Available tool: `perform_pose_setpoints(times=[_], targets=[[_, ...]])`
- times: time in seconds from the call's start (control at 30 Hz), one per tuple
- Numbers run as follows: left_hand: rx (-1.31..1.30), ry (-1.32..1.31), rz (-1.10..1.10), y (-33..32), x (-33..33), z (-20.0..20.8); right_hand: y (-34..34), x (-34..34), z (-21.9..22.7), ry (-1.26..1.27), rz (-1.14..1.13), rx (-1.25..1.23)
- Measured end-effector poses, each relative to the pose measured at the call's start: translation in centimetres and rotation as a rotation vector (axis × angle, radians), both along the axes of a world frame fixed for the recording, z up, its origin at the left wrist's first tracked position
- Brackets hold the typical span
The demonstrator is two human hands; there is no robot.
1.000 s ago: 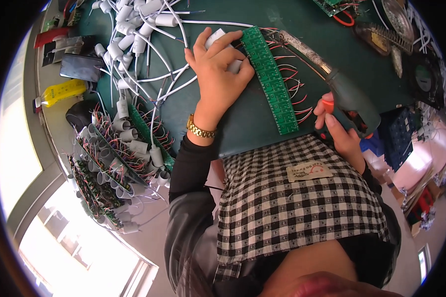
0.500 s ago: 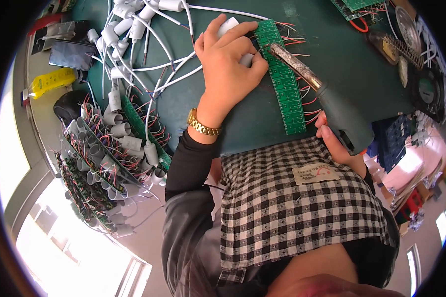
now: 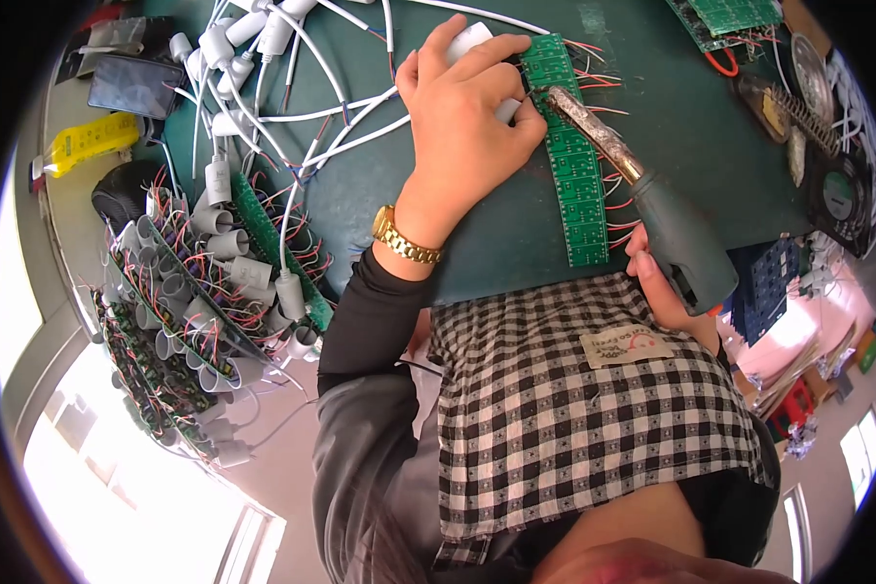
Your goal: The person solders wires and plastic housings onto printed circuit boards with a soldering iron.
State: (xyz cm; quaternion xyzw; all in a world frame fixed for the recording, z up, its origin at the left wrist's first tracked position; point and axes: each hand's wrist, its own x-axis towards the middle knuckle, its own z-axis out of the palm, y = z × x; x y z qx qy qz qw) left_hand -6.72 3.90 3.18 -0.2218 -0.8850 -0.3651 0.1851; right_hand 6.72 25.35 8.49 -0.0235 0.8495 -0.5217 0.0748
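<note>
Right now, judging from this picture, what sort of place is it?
Probably an electronics workshop: a soldering iron is held over a green circuit board, and white cables are heaped on the table.

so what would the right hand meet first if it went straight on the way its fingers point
Likely the red and white wires along the right edge of the green circuit board; depth is unclear, so the right hand could pass above them.
</note>
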Motion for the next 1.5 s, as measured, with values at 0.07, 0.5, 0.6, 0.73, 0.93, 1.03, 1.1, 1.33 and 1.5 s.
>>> perform_pose_setpoints(times=[0.07,0.5,0.6,0.73,0.93,1.03,1.1,1.33,1.5], targets=[[0.006,0.021,0.0,-0.1,-0.6,-0.7,-0.2,-0.1,0.0,0.001,0.002,-0.003],[0.07,0.259,-0.055,-0.6,-1.8,-0.9,-1.3,0.2,0.7,-0.028,-0.143,-0.391],[0.073,0.248,-0.079,0.1,-0.7,1.6,-0.5,0.0,0.7,-0.07,-0.065,-0.274],[-0.062,-0.039,-0.042,-0.2,0.0,3.1,-1.0,0.1,-0.2,-0.017,-0.053,-0.246],[-0.088,-0.052,-0.042,-0.3,0.1,3.1,-0.6,0.4,-0.6,-0.015,-0.097,-0.212],[-0.08,-0.068,-0.039,-0.3,0.1,3.1,-0.5,0.2,-0.4,0.003,-0.043,-0.118],[-0.072,-0.077,-0.037,-0.3,0.1,3.1,-0.7,0.3,-0.2,-0.032,-0.066,-0.134],[-0.047,-0.123,-0.003,0.0,0.1,3.5,-0.5,0.0,0.2,-0.05,-0.006,-0.081],[-0.043,-0.102,0.011,0.2,0.0,3.0,-0.2,0.0,0.0,-0.093,0.001,-0.056]])
